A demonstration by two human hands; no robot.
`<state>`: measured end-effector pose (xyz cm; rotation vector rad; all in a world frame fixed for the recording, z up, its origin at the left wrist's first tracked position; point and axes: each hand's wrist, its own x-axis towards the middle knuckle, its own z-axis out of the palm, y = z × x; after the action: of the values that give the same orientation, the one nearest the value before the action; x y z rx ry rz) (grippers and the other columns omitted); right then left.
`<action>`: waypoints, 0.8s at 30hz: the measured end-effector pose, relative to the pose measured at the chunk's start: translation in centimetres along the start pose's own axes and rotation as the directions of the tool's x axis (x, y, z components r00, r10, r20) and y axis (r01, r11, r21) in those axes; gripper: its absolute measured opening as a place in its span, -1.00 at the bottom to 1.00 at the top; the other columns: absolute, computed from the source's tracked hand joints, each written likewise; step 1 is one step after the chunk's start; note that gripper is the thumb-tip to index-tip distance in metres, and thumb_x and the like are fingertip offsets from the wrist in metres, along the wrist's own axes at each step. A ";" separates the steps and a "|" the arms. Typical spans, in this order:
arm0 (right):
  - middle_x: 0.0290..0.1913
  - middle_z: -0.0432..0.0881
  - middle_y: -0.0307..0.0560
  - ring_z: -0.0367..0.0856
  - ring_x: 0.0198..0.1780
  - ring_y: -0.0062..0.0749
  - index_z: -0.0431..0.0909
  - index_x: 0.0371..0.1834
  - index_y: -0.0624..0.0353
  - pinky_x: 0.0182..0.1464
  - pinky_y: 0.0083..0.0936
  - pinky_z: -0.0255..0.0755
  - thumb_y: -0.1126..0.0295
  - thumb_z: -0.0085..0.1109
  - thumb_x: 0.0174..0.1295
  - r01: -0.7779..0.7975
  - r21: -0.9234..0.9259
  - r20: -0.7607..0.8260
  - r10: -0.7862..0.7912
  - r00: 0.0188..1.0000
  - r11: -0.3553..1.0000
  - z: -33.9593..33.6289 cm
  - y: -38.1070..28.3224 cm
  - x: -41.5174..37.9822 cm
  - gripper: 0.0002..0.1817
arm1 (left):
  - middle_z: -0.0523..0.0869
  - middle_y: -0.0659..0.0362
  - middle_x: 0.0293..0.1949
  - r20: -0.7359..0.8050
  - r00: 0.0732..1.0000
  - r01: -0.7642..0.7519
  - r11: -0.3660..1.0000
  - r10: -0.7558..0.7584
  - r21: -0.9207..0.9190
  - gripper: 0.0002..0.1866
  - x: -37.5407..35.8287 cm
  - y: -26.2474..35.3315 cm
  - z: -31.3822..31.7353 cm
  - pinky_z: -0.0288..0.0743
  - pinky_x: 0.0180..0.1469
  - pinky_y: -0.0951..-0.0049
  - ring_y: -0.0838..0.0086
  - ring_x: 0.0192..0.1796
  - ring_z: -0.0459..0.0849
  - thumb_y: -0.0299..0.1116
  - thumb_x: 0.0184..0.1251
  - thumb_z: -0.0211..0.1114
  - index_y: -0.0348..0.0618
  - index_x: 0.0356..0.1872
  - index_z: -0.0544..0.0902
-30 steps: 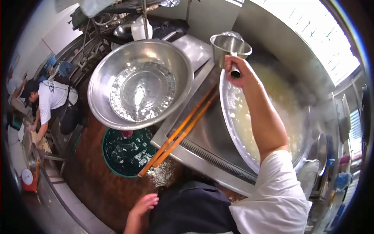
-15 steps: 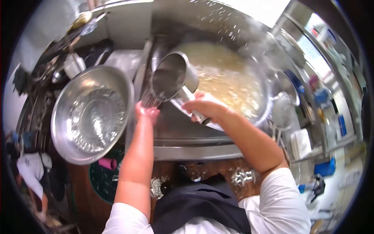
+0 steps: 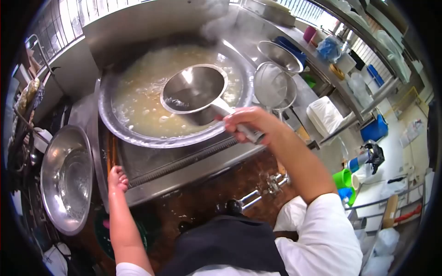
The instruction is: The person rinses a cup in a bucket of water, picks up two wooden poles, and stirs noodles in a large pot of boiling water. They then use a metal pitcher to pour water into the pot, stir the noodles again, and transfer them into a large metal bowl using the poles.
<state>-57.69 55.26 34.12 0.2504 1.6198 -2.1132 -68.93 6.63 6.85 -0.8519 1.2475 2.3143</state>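
A deep metal ladle point(image 3: 195, 87) hangs over a large round pot point(image 3: 161, 141) of bubbling, cloudy yellowish liquid. My right hand point(image 3: 246, 123) is closed around the ladle's handle, with the bowl of the ladle above the liquid. Low at the pot's left front, my left hand point(image 3: 118, 178) is closed on long brown sticks point(image 3: 111, 151), which stand at the left edge of the stove top. Left of that hand a wide steel basin point(image 3: 68, 179) holds clear water.
Two round items lie right of the pot: a mesh strainer point(image 3: 270, 85) and a metal bowl point(image 3: 281, 56). A steel shelf rack point(image 3: 363, 112) runs along the right. Below the stove edge are metal pipes point(image 3: 262, 191). Steam rises behind the pot.
The view has turned, showing more of the pot. The ladle has moved from beside the basin to over the pot. My left hand, earlier under the ladle's rim, now holds the sticks.
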 end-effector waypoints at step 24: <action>-0.04 0.64 0.13 0.58 -0.01 0.09 0.50 0.08 0.10 0.04 -0.15 0.44 0.40 0.10 -0.03 -0.507 -0.849 -0.445 -0.724 0.527 0.152 -40.6 -8.9 -7.0 -0.51 | 0.64 0.17 -0.39 -0.218 0.956 0.292 0.549 -0.198 0.783 -0.72 -14.5 -23.8 9.9 0.50 -0.48 0.50 0.52 -0.49 0.59 -0.23 0.34 0.19 -0.15 -0.04 0.52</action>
<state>-61.09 97.30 32.97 0.7605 3.3675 -0.1804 -47.71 27.16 6.06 -0.7237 1.8532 1.2157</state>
